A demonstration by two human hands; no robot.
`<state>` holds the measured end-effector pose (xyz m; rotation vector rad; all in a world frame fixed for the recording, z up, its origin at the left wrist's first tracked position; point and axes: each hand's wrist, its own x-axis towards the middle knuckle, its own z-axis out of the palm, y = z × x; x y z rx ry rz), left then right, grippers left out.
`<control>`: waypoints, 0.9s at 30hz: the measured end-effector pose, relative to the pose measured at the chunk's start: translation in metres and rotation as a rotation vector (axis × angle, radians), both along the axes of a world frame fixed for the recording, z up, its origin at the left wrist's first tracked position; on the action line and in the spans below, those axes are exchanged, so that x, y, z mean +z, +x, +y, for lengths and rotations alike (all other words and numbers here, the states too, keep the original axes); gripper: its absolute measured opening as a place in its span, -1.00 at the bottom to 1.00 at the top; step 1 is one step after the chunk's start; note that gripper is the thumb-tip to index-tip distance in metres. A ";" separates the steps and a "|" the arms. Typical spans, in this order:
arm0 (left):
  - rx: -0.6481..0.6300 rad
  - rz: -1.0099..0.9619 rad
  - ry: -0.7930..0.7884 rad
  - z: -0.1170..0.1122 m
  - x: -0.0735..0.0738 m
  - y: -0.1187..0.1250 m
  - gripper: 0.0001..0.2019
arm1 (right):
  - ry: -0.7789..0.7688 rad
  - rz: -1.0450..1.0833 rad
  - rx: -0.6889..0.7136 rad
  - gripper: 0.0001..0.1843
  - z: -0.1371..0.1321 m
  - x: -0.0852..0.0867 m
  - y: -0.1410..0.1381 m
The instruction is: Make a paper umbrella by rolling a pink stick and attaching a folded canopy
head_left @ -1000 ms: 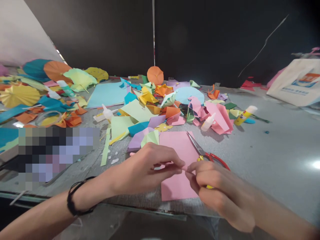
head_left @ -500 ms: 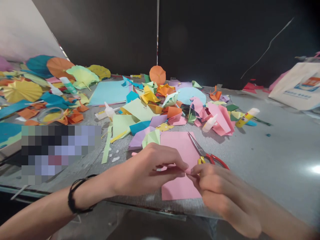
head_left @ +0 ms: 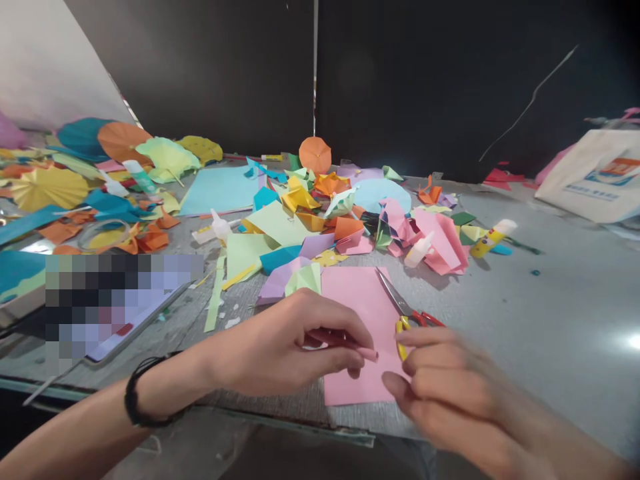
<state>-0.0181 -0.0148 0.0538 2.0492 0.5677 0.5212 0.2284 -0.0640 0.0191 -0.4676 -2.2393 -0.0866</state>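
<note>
A pink paper strip [head_left: 356, 349] was pinched tight in the left hand [head_left: 280, 347] grip; right hand [head_left: 445, 390] grip was blurred, unreadable; strip could be crushed by over-squeeze.

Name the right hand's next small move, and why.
Probably close the right hand on the free end of the small pink roll: the left hand pinches it above the pink sheet, and the right hand is off it, beside the scissors.

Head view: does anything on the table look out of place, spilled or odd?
Yes. A white glue bottle and a yellow glue bottle lie on their sides among paper scraps strewn over the table. The scissors lie across the pink sheet's right edge, beside the right hand.
</note>
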 end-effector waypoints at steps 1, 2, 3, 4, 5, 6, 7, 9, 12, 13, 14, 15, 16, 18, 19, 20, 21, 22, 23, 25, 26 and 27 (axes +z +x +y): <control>0.009 -0.018 -0.005 -0.001 0.001 -0.001 -0.90 | 0.038 0.065 -0.011 -0.74 0.002 0.001 0.000; 0.012 -0.034 -0.009 -0.001 0.001 -0.001 -0.91 | 0.072 0.096 -0.005 -0.75 0.005 0.002 0.001; 0.010 -0.049 -0.010 -0.002 0.002 -0.002 -0.92 | 0.088 0.084 0.008 -0.76 0.008 0.003 0.000; 0.006 -0.063 -0.010 -0.003 0.002 -0.002 -0.93 | 0.092 0.068 0.017 -0.78 0.011 0.004 -0.001; 0.007 -0.083 -0.014 -0.005 0.003 -0.002 -0.94 | 0.089 0.059 0.024 -0.80 0.013 0.004 -0.002; 0.013 -0.115 -0.029 -0.006 0.003 -0.002 -0.95 | 0.074 0.060 0.029 -0.81 0.015 0.003 -0.004; 0.020 -0.163 -0.064 -0.008 0.003 -0.002 -0.95 | 0.049 0.071 0.025 -0.81 0.016 0.002 -0.006; 0.028 -0.314 -0.184 -0.010 0.003 -0.001 -0.94 | -0.036 0.090 -0.003 -0.78 0.016 -0.002 -0.009; -0.006 -0.572 -0.372 -0.010 0.001 0.003 -0.92 | -0.163 0.099 -0.055 -0.73 0.014 -0.009 -0.012; -0.027 -0.619 -0.402 -0.008 0.000 0.005 -0.92 | -0.194 0.097 -0.062 -0.71 0.013 -0.012 -0.013; -0.040 -0.634 -0.412 -0.006 -0.002 0.006 -0.91 | -0.224 0.090 -0.068 -0.69 0.013 -0.014 -0.013; -0.037 -0.639 -0.417 -0.004 -0.005 0.008 -0.90 | -0.252 0.081 -0.076 -0.67 0.014 -0.016 -0.014; -0.036 -0.659 -0.420 -0.001 -0.008 0.010 -0.90 | -0.276 0.075 -0.087 -0.66 0.015 -0.017 -0.014; -0.009 -0.711 -0.431 0.002 -0.016 0.014 -0.89 | -0.290 0.076 -0.111 -0.64 0.017 -0.020 -0.015; 0.013 -0.732 -0.446 0.004 -0.020 0.016 -0.89 | -0.285 0.082 -0.122 -0.64 0.018 -0.021 -0.015; 0.017 -0.767 -0.445 0.004 -0.025 0.019 -0.89 | -0.276 0.088 -0.128 -0.65 0.019 -0.022 -0.015; 0.017 -0.790 -0.444 0.005 -0.029 0.021 -0.89 | -0.270 0.091 -0.131 -0.65 0.020 -0.023 -0.015; 0.025 -0.805 -0.441 0.005 -0.034 0.023 -0.89 | -0.267 0.090 -0.132 -0.66 0.021 -0.023 -0.015; 0.029 -0.803 -0.446 0.004 -0.038 0.024 -0.88 | -0.267 0.087 -0.133 -0.67 0.021 -0.023 -0.015; 0.039 -0.797 -0.448 0.005 -0.045 0.026 -0.86 | -0.272 0.081 -0.134 -0.68 0.021 -0.022 -0.014; 0.040 -0.783 -0.454 0.005 -0.048 0.026 -0.87 | -0.276 0.081 -0.130 -0.68 0.020 -0.022 -0.014; 0.038 -0.768 -0.461 0.005 -0.051 0.026 -0.87 | -0.280 0.081 -0.124 -0.68 0.020 -0.021 -0.014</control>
